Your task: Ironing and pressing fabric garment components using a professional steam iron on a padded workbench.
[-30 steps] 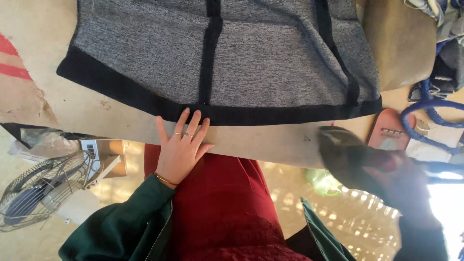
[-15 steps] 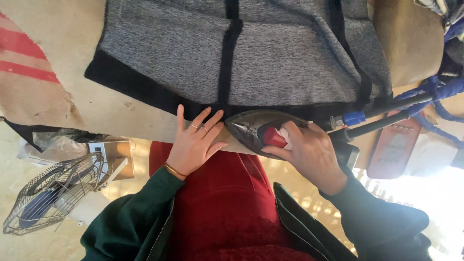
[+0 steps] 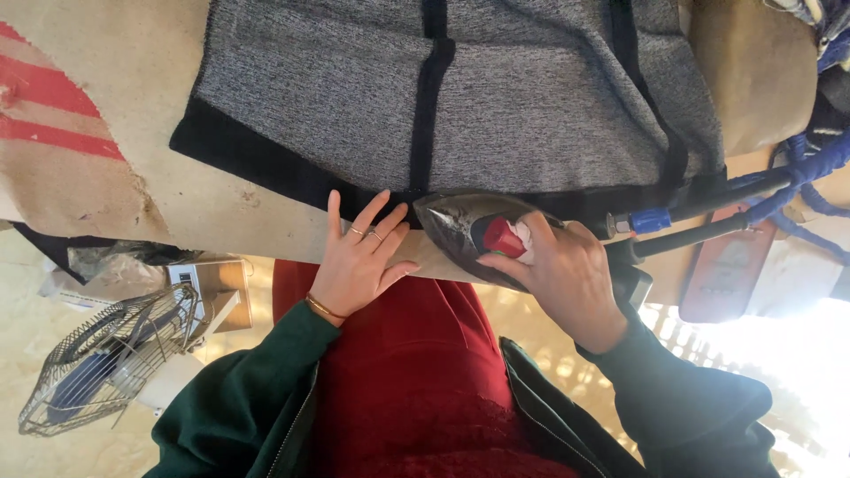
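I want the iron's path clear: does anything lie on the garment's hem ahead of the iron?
Only the left hand, its fingertips pressed flat by the black hem beside the iron; the grey garment beyond is bare.

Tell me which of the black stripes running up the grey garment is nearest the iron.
The middle stripe: its lower end meets the hem just beside the iron; the other stripe slants further right.

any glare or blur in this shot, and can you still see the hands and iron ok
Head view: strong glare washes out the lower right corner past the right sleeve; the left hand, right hand and iron are evenly lit and sharp; the grey garment shows clear weave; the fan is slightly soft.
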